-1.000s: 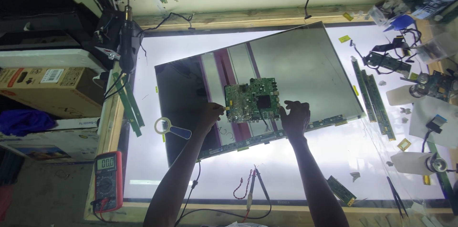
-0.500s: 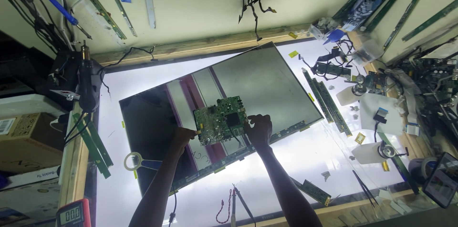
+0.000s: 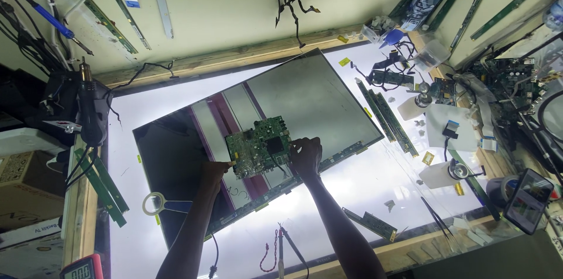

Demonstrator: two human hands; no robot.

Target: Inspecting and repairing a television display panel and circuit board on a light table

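A green circuit board (image 3: 258,146) lies on a large dark display panel (image 3: 305,100) that rests tilted on a lit white table. My left hand (image 3: 214,171) grips the board's lower left edge. My right hand (image 3: 307,154) holds its right edge, fingers curled on the board. Both forearms reach up from the bottom of the view.
A magnifying glass (image 3: 156,203) lies left of the panel. Narrow green strip boards (image 3: 387,116) sit to the right, another one (image 3: 370,224) near the front edge. Tweezers (image 3: 436,216), a phone (image 3: 529,200), a hot-air tool (image 3: 88,109), a multimeter (image 3: 82,268) and cluttered parts surround the table.
The view has shifted up and to the right, showing more wall. Both hands stay on the circuit board over the panel.
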